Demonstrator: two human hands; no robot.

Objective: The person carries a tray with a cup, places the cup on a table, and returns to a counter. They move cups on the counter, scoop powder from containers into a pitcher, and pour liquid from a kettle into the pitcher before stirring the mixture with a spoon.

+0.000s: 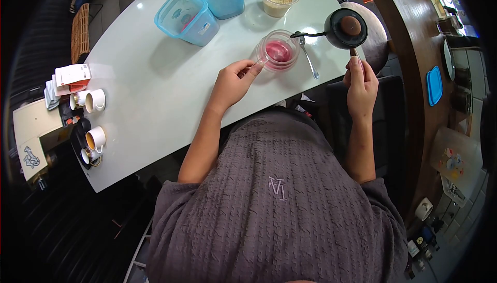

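Observation:
My left hand [234, 83] is closed, thumb and fingers pinching the handle of a clear glass cup [264, 55] on the white table. Pink-red contents [279, 51] show in the cup's bottom. My right hand [361, 87] is closed round the wooden handle of a small black gooseneck kettle [346, 28] with a round brown knob on top. The kettle is raised near the table's right edge. Its thin spout points left, the tip over the cup's right rim. I cannot make out any stream from it. A metal spoon [310, 61] lies just right of the cup.
Two blue plastic tubs [199, 32] stand at the back, the rear one with a utensil in it. Beside them is a clear bowl [280, 4] of tan granules. Several mugs [95, 101] line the white table's [145, 128] left edge. A wooden counter [409, 40] runs along the right.

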